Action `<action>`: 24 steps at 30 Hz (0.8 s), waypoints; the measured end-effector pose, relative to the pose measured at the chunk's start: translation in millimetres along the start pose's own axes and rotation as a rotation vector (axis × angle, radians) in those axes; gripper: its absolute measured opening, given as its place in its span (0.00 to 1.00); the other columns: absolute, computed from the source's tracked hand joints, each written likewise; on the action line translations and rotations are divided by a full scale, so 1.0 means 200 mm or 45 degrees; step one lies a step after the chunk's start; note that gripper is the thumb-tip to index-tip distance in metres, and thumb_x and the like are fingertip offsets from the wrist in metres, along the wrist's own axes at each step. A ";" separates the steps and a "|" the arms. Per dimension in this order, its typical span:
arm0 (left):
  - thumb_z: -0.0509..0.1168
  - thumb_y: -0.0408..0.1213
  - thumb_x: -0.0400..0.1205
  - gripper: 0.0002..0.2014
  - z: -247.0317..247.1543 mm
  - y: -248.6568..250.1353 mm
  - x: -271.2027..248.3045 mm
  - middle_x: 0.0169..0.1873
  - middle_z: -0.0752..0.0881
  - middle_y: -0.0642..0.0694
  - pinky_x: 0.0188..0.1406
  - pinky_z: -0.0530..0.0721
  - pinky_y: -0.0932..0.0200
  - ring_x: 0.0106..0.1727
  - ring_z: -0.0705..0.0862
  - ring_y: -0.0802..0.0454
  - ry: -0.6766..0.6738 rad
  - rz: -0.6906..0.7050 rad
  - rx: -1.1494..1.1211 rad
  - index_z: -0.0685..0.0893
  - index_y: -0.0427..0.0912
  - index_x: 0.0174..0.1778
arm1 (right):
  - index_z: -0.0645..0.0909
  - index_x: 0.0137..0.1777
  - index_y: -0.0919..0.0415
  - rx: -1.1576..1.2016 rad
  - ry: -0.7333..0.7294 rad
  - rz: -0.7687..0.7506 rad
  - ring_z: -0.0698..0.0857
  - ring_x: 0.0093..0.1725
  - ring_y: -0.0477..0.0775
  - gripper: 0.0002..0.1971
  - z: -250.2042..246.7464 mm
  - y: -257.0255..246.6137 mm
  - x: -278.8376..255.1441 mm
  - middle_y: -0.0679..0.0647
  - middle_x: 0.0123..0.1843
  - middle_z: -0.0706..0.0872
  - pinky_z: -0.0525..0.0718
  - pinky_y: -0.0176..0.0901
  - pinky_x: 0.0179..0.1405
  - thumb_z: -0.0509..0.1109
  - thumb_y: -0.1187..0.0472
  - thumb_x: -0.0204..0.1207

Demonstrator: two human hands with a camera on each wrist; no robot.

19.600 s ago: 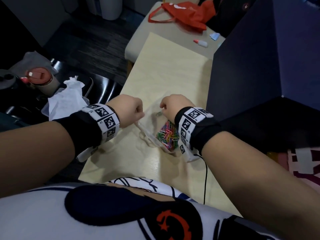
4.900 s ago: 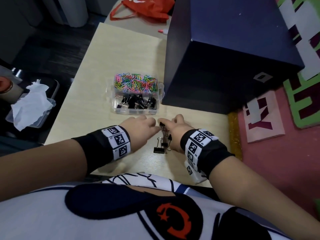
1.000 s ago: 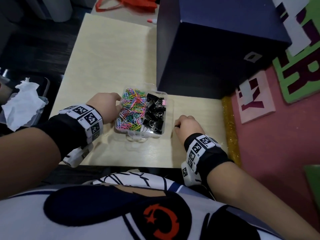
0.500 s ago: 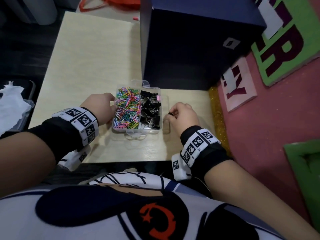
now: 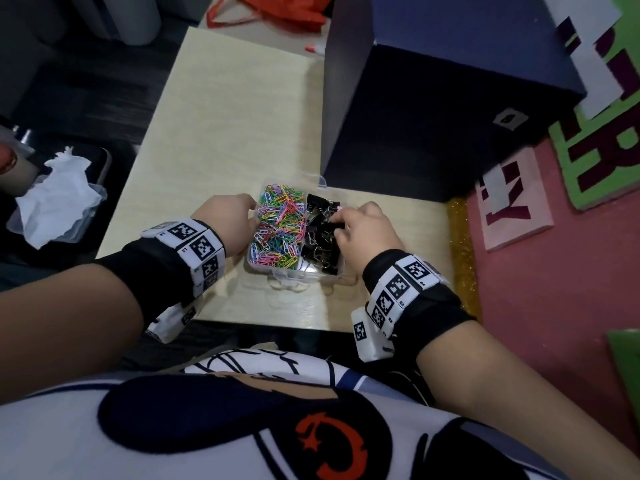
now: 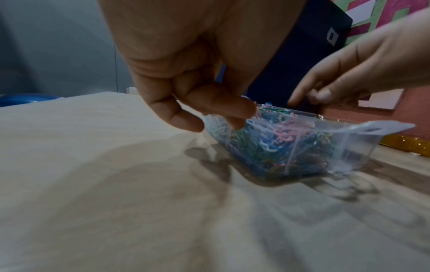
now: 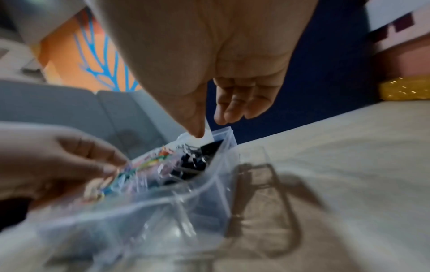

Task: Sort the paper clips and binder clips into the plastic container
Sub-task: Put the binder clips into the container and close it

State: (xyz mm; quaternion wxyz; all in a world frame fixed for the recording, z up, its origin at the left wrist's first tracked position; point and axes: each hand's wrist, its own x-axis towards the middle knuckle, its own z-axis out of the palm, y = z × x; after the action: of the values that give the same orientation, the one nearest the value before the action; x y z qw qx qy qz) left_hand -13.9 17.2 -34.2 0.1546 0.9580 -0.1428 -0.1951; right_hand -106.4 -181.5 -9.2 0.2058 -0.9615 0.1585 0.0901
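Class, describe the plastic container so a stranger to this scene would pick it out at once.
Find the big dark blue box on the pale wooden table. Just in front of it sits the clear plastic container, the only see-through box there, with colourful paper clips left and black binder clips right.

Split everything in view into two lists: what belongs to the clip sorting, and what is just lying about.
Job: plastic container, coloured paper clips, black binder clips, left hand, right hand.

Lying about: dark blue box, orange bag, crumpled tissue.
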 end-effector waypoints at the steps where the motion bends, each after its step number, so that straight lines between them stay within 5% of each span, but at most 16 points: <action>1: 0.59 0.44 0.85 0.18 0.00 -0.01 0.00 0.53 0.88 0.36 0.47 0.76 0.55 0.58 0.83 0.38 0.002 -0.003 -0.003 0.77 0.43 0.69 | 0.79 0.67 0.44 -0.073 -0.053 -0.038 0.76 0.61 0.57 0.17 0.02 -0.01 0.00 0.54 0.60 0.73 0.77 0.44 0.61 0.61 0.57 0.81; 3: 0.59 0.44 0.85 0.18 -0.01 -0.02 0.00 0.51 0.88 0.37 0.44 0.74 0.56 0.57 0.83 0.39 0.000 -0.013 -0.008 0.77 0.43 0.69 | 0.76 0.70 0.41 -0.176 -0.132 -0.087 0.72 0.64 0.58 0.21 0.05 -0.03 -0.01 0.55 0.61 0.71 0.77 0.50 0.64 0.60 0.60 0.81; 7: 0.58 0.44 0.85 0.17 -0.02 -0.05 0.00 0.52 0.88 0.37 0.44 0.74 0.56 0.57 0.83 0.39 -0.001 -0.043 -0.022 0.77 0.43 0.69 | 0.82 0.58 0.40 -0.165 -0.219 -0.090 0.71 0.63 0.58 0.22 0.07 -0.08 -0.01 0.53 0.60 0.72 0.75 0.50 0.64 0.58 0.67 0.76; 12: 0.57 0.43 0.86 0.17 -0.03 -0.07 0.02 0.53 0.87 0.37 0.44 0.73 0.57 0.57 0.83 0.39 -0.004 -0.050 -0.044 0.77 0.43 0.69 | 0.82 0.53 0.49 -0.098 -0.076 0.010 0.76 0.61 0.59 0.16 0.04 -0.08 0.01 0.54 0.58 0.76 0.78 0.50 0.61 0.57 0.67 0.75; 17: 0.57 0.43 0.85 0.17 -0.04 -0.09 0.03 0.51 0.88 0.37 0.45 0.73 0.57 0.57 0.83 0.39 -0.016 -0.040 -0.059 0.77 0.43 0.68 | 0.73 0.66 0.56 -0.030 -0.078 0.142 0.81 0.59 0.62 0.14 0.07 -0.08 0.02 0.58 0.63 0.75 0.80 0.49 0.58 0.61 0.60 0.80; 24: 0.58 0.42 0.85 0.17 -0.08 -0.11 0.06 0.51 0.88 0.37 0.43 0.75 0.57 0.55 0.84 0.40 -0.062 -0.062 -0.028 0.76 0.43 0.68 | 0.68 0.60 0.61 0.005 -0.151 0.248 0.84 0.45 0.62 0.10 0.05 -0.13 0.08 0.58 0.44 0.83 0.84 0.51 0.44 0.60 0.60 0.82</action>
State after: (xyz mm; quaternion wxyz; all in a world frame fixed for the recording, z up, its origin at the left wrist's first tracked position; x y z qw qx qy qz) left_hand 7.4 36.3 -32.1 0.1569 0.9544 -0.1210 -0.2234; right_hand -83.4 -159.5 -13.6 0.2070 -0.9340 0.2390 0.1663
